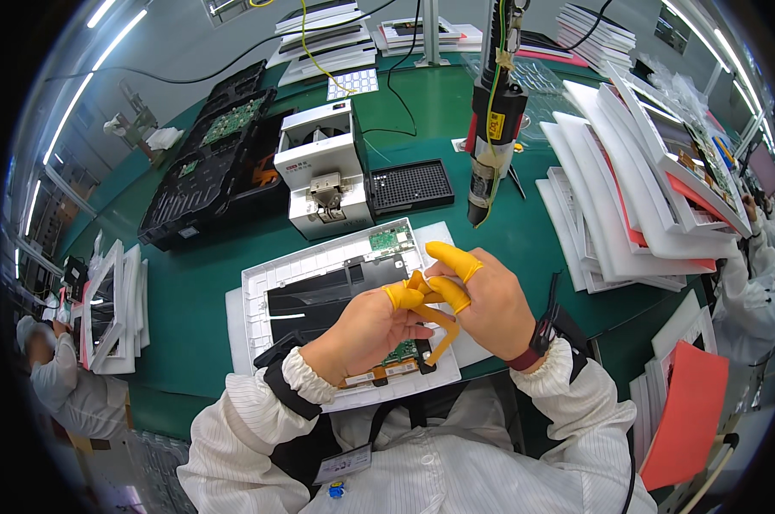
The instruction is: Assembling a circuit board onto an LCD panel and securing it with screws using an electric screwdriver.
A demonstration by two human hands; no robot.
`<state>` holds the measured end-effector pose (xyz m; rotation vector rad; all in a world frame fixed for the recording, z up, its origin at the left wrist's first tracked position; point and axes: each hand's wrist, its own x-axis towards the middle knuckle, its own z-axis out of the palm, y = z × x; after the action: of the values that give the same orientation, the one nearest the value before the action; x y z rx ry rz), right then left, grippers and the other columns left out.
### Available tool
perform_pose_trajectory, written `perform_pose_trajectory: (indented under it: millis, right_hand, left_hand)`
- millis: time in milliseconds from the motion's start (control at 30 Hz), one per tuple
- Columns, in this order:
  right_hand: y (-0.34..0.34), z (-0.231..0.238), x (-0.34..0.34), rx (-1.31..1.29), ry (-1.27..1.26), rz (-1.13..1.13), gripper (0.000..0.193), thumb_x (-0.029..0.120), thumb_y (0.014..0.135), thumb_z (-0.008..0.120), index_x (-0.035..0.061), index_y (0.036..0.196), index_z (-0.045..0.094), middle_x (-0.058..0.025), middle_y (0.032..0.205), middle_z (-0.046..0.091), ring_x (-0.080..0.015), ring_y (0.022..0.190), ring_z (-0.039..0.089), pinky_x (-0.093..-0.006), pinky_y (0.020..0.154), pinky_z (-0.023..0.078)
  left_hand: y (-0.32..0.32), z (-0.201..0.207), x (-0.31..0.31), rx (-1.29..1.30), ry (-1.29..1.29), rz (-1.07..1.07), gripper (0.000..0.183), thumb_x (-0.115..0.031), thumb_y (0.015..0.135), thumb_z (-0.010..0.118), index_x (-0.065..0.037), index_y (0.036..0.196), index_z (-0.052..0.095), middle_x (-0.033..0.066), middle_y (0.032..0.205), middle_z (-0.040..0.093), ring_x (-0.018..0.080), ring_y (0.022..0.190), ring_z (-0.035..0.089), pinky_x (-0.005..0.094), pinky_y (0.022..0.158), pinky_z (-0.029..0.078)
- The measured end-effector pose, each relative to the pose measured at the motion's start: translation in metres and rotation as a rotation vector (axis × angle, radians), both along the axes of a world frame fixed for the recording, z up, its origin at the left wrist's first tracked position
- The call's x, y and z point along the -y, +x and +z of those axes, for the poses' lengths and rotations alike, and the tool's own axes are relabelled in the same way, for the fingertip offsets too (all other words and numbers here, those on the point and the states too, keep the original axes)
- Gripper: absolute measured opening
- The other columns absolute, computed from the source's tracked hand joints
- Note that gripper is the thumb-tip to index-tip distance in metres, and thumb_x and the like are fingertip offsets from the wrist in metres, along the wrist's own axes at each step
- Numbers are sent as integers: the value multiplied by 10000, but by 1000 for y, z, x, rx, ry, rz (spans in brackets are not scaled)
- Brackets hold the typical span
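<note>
- Over the open white frame [306, 265]: an amber strip [443, 343] is held by the left hand [366, 325], fingers pinched narrow.
- Close to the left fingertips: the right hand [494, 313] is held, fingers curled; its grip cannot be told.
- On both hands: yellow finger cots [453, 260] are worn.
- Beyond the frame: a white machine [323, 171] is set on the green bench [190, 291].

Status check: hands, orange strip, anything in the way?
Left hand, right hand: meeting, grip unclear. Orange strip: bent, above white-framed panel. Hanging screwdriver: ahead, apart from hands.
</note>
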<state>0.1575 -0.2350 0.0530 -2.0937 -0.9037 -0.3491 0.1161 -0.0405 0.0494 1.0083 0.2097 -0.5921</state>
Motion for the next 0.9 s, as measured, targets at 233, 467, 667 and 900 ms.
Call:
perform_pose_trajectory:
  millis: [233,467,667,900]
  right_hand:
    - [-5,0,-1,-16,61,30,352,97,761,795,77,1095,688,-106,912,629,-270,776,639,-326,675,525]
    - [-13,5,2,5,27,42,320,126,814,741,32,1111,671,-101,869,648,-248,817,618,-328,691,520]
    - [-2,4,34,-71,103,-67,287,50,832,709,16,1114,667,-118,879,650,-281,778,638,-339,686,520]
    - [43,2,90,-24,71,-469,237,-1,815,705,-7,1050,673,-153,1034,665,-296,927,653,-361,819,520]
  left_hand:
    - [1,-5,0,17,-6,-14,374,-258,1067,328,-21,1295,506,127,1238,584,225,1112,586,392,969,470]
    - [-2,-8,1,25,-23,9,383,-260,1064,323,-16,1293,510,134,1237,586,235,1122,582,406,968,468]
    - [0,6,-4,108,-28,-2,422,-263,1063,298,2,1336,481,173,1335,545,272,1194,567,406,992,459]
    - [-1,13,-8,27,-1,40,490,-253,1060,183,11,1414,397,191,1379,509,290,1224,550,408,1016,455]
